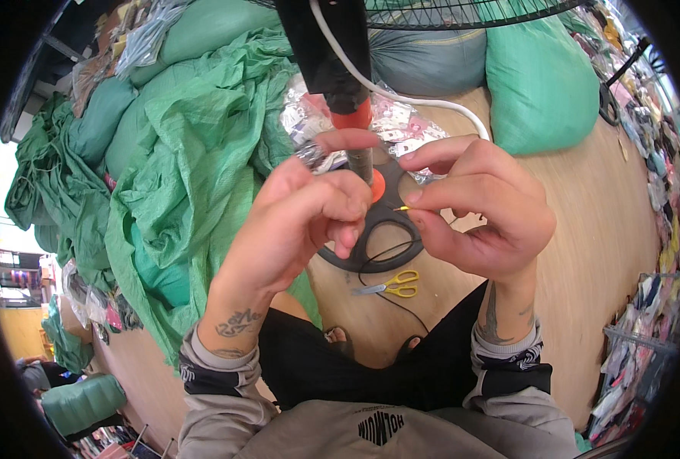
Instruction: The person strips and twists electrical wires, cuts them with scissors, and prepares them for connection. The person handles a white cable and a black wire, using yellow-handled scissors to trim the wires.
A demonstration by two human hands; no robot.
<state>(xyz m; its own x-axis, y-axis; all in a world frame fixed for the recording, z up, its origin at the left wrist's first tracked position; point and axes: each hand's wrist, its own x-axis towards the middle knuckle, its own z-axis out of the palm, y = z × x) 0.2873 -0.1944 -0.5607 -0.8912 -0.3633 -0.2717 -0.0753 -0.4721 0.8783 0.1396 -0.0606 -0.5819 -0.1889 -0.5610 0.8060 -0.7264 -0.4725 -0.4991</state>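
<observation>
Between the thumb and index finger of my right hand [485, 206] is a thin yellow wire [405, 208], its bare, copper-coloured tip pointing left. My left hand [305, 203] faces it a short gap away. Its index finger, with a ring, stretches out while the thumb presses against the curled fingers; whatever they pinch, if anything, is hidden. Behind both hands stands a fan's upright pole [361, 162] with red-orange collars, rising from a dark round base [347, 258]. A white cable [424, 101] curves down from the pole and disappears behind my right hand.
Scissors with yellow handles [401, 284] lie on the wooden floor [584, 229] by a black cord [407, 310]. Green sacks [194, 153] heap up at left, another green sack [542, 92] at back right. A black wire guard [462, 19] hangs overhead. Bagged goods [630, 359] line the right.
</observation>
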